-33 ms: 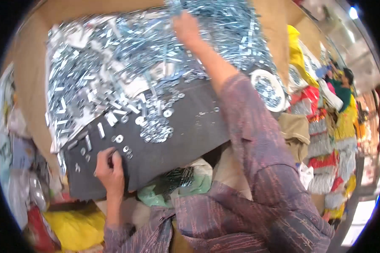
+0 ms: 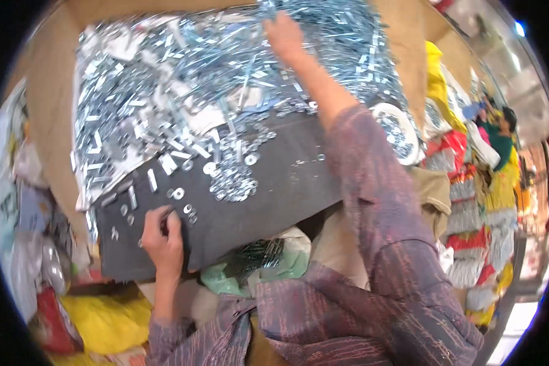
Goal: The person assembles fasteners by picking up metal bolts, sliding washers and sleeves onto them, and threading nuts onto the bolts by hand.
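My right hand (image 2: 285,39) reaches to the far side of the table, over a heap of thin bluish metal rods (image 2: 341,36). Its fingers are bent and blurred; a pale bluish shape shows beside their tips, too smeared to name. On the near left of the black mat (image 2: 287,195), my left hand (image 2: 163,238) is closed, thumb against curled fingers; what they hold, if anything, is hidden. Beside it lie a few loose washers (image 2: 178,193) and short metal sleeves (image 2: 133,197). A pile of washers (image 2: 233,184) sits mid-mat.
A white round tub (image 2: 410,152) of small metal parts stands at the right. Short metal pieces (image 2: 97,116) cover the left of the table. By my lap is a green-white bag (image 2: 296,259) with dark rods. Sacks (image 2: 463,226) and another person (image 2: 503,140) are farther right.
The whole view has shifted slightly, so the table sits a little farther right. My right hand has moved slightly right over the rods. The left hand stays closed at the same spot on the mat.
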`<state>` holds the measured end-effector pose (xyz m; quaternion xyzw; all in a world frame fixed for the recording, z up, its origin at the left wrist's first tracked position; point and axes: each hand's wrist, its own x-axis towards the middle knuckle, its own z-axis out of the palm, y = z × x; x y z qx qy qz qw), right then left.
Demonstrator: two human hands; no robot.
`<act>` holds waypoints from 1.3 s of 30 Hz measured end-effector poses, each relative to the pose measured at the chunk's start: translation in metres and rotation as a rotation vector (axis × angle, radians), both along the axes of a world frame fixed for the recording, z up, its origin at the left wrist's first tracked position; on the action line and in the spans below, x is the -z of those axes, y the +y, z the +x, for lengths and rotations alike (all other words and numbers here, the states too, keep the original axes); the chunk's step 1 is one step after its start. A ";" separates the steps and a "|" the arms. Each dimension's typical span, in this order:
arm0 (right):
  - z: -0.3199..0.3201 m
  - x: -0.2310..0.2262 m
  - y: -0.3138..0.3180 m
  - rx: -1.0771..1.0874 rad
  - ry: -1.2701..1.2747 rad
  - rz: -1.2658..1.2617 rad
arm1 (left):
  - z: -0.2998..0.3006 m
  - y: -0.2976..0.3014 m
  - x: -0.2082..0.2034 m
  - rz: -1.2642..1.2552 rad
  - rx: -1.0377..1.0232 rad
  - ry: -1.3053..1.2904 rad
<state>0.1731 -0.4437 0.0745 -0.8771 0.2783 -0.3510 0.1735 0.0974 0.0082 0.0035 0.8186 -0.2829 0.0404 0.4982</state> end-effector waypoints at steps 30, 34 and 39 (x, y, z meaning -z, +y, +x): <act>-0.177 0.045 0.172 -0.196 -0.743 0.769 | -0.001 0.001 0.005 0.067 -0.005 -0.113; -0.176 0.063 0.170 -0.229 -0.743 0.767 | -0.004 0.001 0.003 0.032 0.018 -0.158; -0.191 0.045 0.180 -0.252 -0.758 0.684 | -0.005 -0.006 -0.001 0.054 0.012 -0.200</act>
